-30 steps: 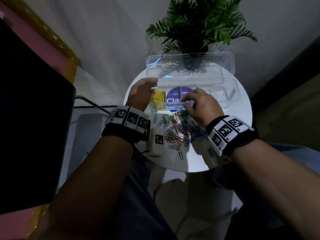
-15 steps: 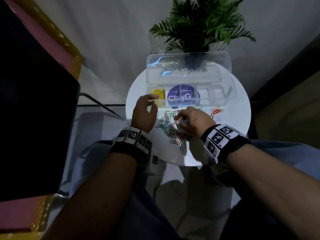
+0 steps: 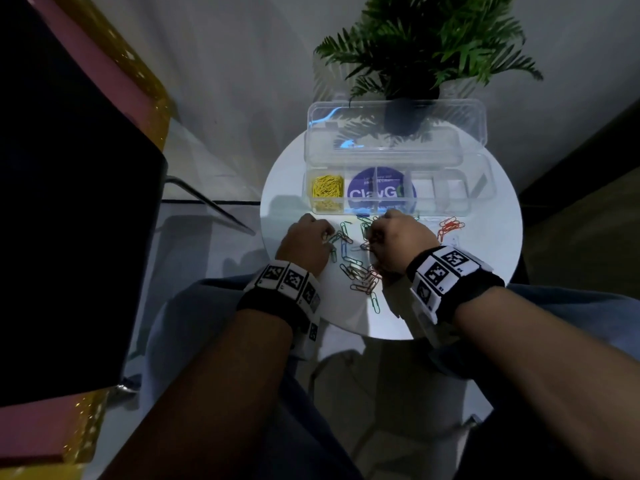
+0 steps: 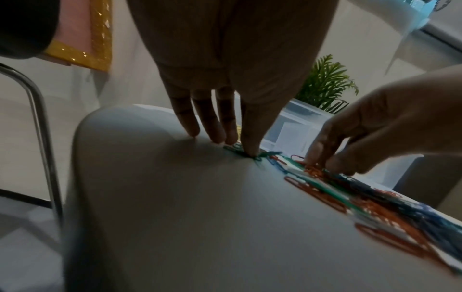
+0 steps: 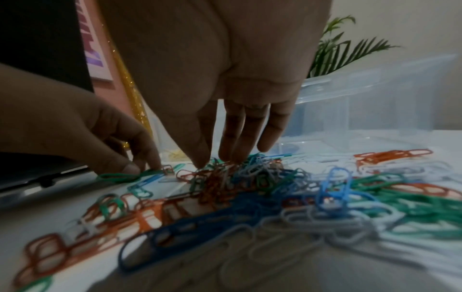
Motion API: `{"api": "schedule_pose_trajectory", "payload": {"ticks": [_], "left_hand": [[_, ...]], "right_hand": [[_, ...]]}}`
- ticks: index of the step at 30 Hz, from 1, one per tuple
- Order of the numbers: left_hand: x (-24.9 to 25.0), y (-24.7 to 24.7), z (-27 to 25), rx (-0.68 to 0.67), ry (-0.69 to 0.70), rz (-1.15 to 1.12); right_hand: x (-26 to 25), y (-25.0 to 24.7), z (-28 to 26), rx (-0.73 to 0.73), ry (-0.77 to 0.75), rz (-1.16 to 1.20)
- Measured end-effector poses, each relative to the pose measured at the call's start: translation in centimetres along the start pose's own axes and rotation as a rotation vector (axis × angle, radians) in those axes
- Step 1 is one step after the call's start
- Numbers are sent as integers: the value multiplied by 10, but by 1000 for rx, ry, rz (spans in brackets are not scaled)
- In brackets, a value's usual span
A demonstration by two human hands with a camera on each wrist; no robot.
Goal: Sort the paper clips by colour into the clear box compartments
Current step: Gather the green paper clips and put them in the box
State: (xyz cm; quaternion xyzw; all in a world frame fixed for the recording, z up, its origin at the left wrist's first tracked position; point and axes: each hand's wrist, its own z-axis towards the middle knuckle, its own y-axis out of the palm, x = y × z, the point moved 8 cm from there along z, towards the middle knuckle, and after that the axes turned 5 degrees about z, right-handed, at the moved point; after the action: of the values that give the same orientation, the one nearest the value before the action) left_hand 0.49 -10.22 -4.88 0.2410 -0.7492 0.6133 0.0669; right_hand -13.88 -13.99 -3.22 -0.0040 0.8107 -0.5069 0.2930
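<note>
On the round white table [image 3: 485,271], both hands work a loose heap of coloured paper clips [image 5: 250,197]: the left hand [image 3: 304,244] presses straight fingers on a green clip [image 5: 120,175], the right hand [image 3: 398,237] pokes extended fingers into the heap. Behind, the clear plastic compartment box [image 3: 478,199] holds yellow clips [image 3: 327,194] in its leftmost section.

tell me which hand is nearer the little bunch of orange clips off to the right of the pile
Right. The right hand sits just left of the orange clips; the left hand is farther left, across the mixed pile.

Near paper clips [image 5: 175,227] blurred, part of the pile [image 3: 363,271] hidden under the right hand [image 3: 398,240]
</note>
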Motion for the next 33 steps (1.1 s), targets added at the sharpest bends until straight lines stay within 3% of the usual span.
{"api": "schedule_pose_trajectory", "payload": {"ticks": [3, 7, 11, 17, 18, 20, 22, 24, 26, 28, 30, 33], "left_hand": [[0, -3, -1, 28, 7, -12], [-3, -11, -2, 81, -27, -112], [-9, -10, -5, 49, -90, -101], [-12, -15, -7, 70, -137, -199], [-14, -17, -6, 78, -170, -293], [-21, -13, -8, 53, -317, -686], [-18, 2, -16, -62, -515, -1205], [-10, 12, -24, -177, -621, -1527], [-2, 17, -31, -285, -628, -1668], [5, 17, -37, -310, -634, -1749], [5, 13, -38, -249, -655, -1822], [-14, 2, -34, -93, -675, -1878]], "right_hand": [[-4, -7, -1, 52, -36, 52], [-31, 3, -6, 5, -176, 71], [-32, 14, -3, -87, -104, -30], [-30, 18, 3, -73, -115, 24], [-28, 18, 3, -82, -115, 39], [-25, 18, 6, -107, -109, 58], [-23, 11, 9, -59, -89, 172], [-25, -1, 11, 35, -80, 357], [-35, -10, 11, 62, -95, 502], [-52, -17, 10, 27, -143, 580], [-67, -17, 10, -20, -188, 578], [-69, -23, 14, 107, -194, 558]]}}
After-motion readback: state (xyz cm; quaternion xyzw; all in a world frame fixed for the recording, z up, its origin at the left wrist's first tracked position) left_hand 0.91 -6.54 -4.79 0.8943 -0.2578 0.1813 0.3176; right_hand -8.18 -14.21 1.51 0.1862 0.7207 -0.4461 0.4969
